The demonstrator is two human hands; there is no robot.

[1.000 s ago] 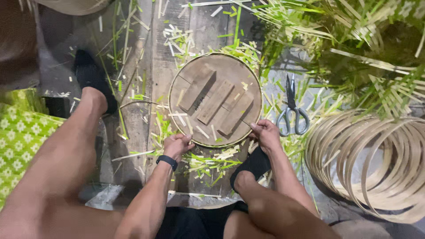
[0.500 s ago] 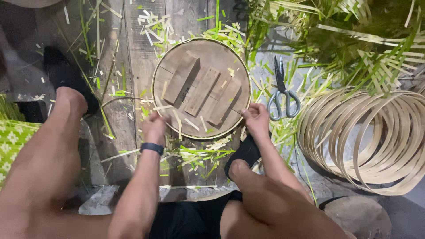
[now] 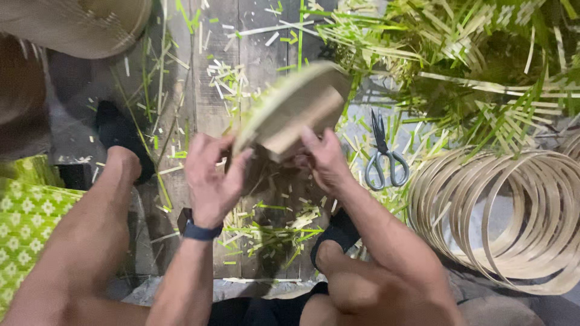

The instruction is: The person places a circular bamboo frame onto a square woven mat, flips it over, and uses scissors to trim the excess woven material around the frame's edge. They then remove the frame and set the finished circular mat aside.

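Note:
A round woven bamboo tray [image 3: 290, 108] with a pale hoop rim is tilted up on edge above the plank floor. My left hand [image 3: 208, 178] grips its near left rim, and a dark watch sits on that wrist. My right hand [image 3: 323, 157] holds the near right rim from underneath. The tray's wooden form shows as a tan face turned toward me. My bare knees frame the view on both sides.
Grey scissors [image 3: 382, 158] lie on the floor right of the tray. A stack of bamboo hoops [image 3: 513, 211] sits at right. Green strips [image 3: 459, 66] are piled at top right, cut scraps [image 3: 272, 226] litter the planks, and a woven green mat [image 3: 27, 223] lies at left.
The tray lay flat on the floor with both hands at its near rim; now both hands have lifted it and tipped it up on edge.

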